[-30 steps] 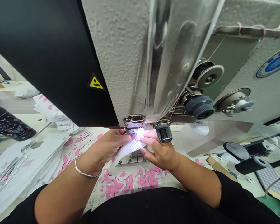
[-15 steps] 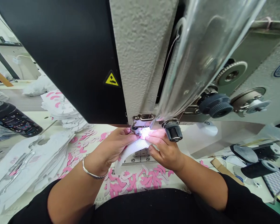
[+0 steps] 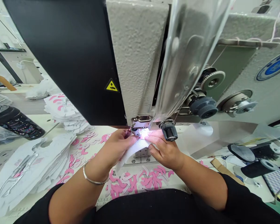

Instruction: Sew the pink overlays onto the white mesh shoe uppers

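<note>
A sewing machine fills the upper middle of the view, its lamp glaring white around the needle. Below the presser foot lies a white perforated fabric piece, its tail curving down to the left. My left hand, with a silver bangle at the wrist, pinches that fabric's left side between thumb and fingers. On the right, my right hand presses its fingertips on the fabric close to the foot, thumb tucked beneath. Glare hides the stitching point and some fingertips.
Pink and white curved scraps litter the table before me and to the left. Stacked white cut pieces lie left, tweezers-like metal tools on top. A black patterned bottle lies behind them. Right stands a black thread spool.
The camera view has shifted, so the machine's right side with its dials sits further left. My left hand has turned slightly; both hands stay on the fabric at the foot.
</note>
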Demonstrator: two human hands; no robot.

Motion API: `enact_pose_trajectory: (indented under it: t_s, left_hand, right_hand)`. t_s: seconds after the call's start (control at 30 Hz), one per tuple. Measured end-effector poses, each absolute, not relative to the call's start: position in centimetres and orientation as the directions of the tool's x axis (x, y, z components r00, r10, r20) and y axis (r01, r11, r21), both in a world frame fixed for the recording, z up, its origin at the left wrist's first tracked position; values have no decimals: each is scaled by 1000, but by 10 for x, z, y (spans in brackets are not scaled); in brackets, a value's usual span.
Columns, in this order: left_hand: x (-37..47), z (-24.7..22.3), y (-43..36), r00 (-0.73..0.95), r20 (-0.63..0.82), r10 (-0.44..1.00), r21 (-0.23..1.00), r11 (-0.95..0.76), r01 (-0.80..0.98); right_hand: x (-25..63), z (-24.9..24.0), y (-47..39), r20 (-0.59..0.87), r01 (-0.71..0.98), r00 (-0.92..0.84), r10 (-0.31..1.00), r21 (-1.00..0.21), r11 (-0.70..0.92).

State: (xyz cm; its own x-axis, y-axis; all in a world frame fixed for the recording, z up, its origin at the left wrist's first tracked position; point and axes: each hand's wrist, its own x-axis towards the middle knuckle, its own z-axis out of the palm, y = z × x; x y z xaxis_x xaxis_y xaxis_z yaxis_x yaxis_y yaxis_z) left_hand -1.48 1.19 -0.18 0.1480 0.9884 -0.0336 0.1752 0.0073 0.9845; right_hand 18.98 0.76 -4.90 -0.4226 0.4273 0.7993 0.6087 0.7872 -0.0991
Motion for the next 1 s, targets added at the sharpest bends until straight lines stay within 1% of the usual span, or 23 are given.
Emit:
enact_pose_trajectory:
  t_s: [0.03,0.07,0.1,0.13,0.17,0.2,0.23,0.27,0.33,0.4,0.47,0.53,0.57,0.63,0.73,0.87,1.0]
  left_hand:
    - [-15,-3,7,60,132,989,940,-144,311]
    - [-16,-5,2,-9,342,940,836,-300,459]
    - [-16,-7,-4,-18,547,837,679,-431,594]
    - [-16,-9,-10,31,703,710,499,-524,690]
    - [-15,-11,-15,116,791,601,335,-584,739]
    - [-13,-12,-20,210,819,534,209,-619,757]
    - [-11,-14,-23,288,811,509,127,-633,763]
    - [-9,-16,-25,347,782,518,78,-633,770]
    - [-5,-18,-25,388,730,564,44,-604,796]
    - [-2,-20,-23,381,715,586,50,-587,808]
    - [-1,-22,-19,367,727,580,65,-591,804]
    - [-1,-24,-17,357,736,575,81,-598,797]
    - [-2,-25,-16,355,738,575,86,-601,794]
    - [-2,-26,-16,354,735,578,94,-604,792]
    - [-3,-28,-15,353,741,571,88,-604,792]
    - [-2,-27,-16,364,741,564,79,-611,788]
    - [-2,-26,-19,344,748,568,94,-603,792]
  right_hand:
    - [190,-49,8,799,605,-424,426,-100,790]
    - [190,-48,7,799,604,-422,428,-104,790]
    - [190,-48,7,797,603,-422,432,-109,790]
    - [191,-48,7,794,602,-422,437,-114,790]
    - [191,-48,7,792,601,-424,440,-118,791]
    - [191,-47,7,790,600,-424,443,-122,791]
    - [192,-47,7,789,598,-425,443,-123,792]
    - [193,-47,8,789,598,-427,442,-121,793]
    - [195,-45,9,794,606,-426,433,-104,789]
    - [199,-43,12,811,632,-397,430,-98,769]
    - [204,-40,14,813,669,-345,469,-137,730]
    - [208,-36,17,782,676,-347,517,-174,716]
    - [210,-35,19,762,658,-380,524,-176,732]
    - [211,-32,21,744,583,-462,482,-155,798]
    - [210,-31,23,752,485,-505,424,-159,860]
    - [208,-33,22,737,498,-496,459,-192,846]
    - [206,-33,20,745,517,-487,456,-175,838]
